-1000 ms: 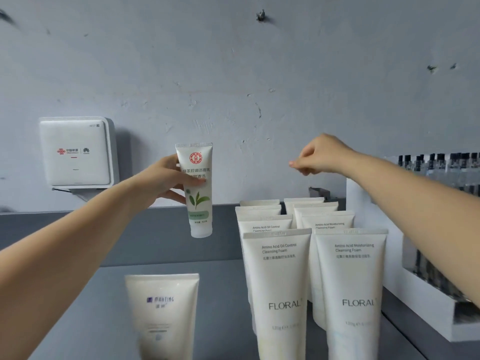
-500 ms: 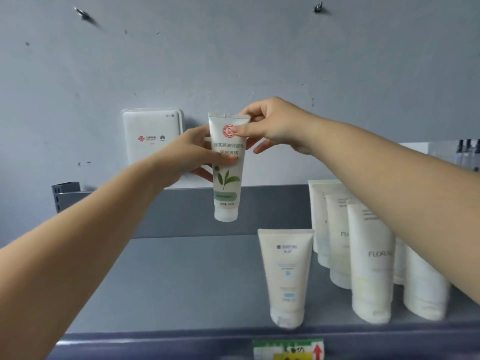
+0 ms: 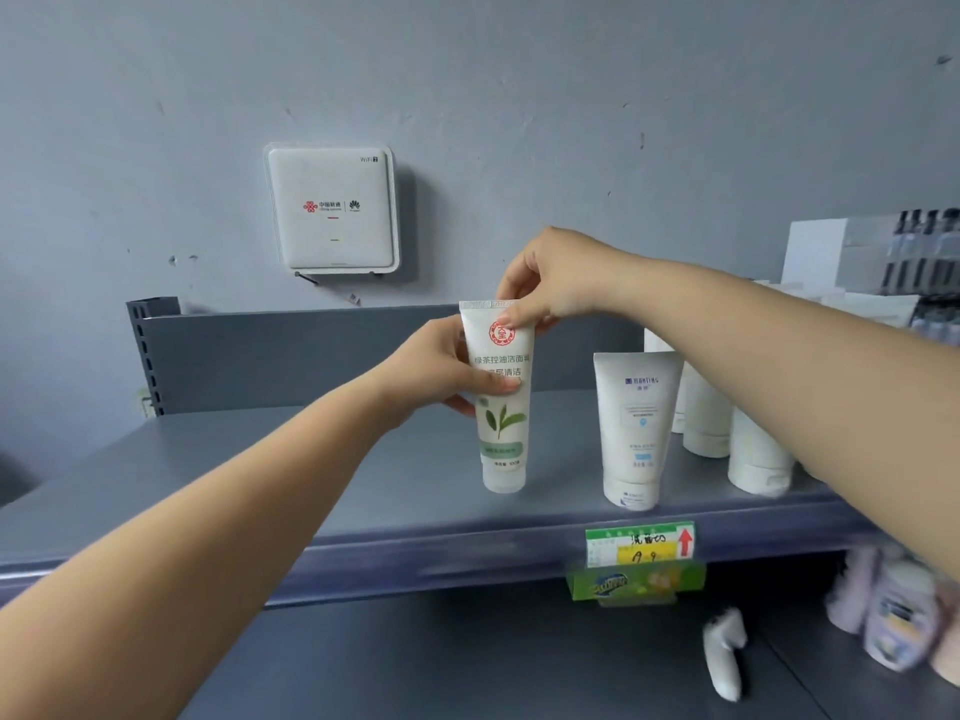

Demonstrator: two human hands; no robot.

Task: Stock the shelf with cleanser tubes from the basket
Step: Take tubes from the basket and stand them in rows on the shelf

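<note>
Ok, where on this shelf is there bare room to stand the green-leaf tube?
Bare shelf runs from the left upright to the green-leaf tube, and a narrow gap separates it from the blue-label tube. Right of that, white tubes crowd together.

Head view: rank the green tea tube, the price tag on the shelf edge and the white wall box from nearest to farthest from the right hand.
1. green tea tube: pinched at its top by the right hand.
2. white wall box: up-left, on the wall.
3. price tag: below, on the shelf edge.
</note>
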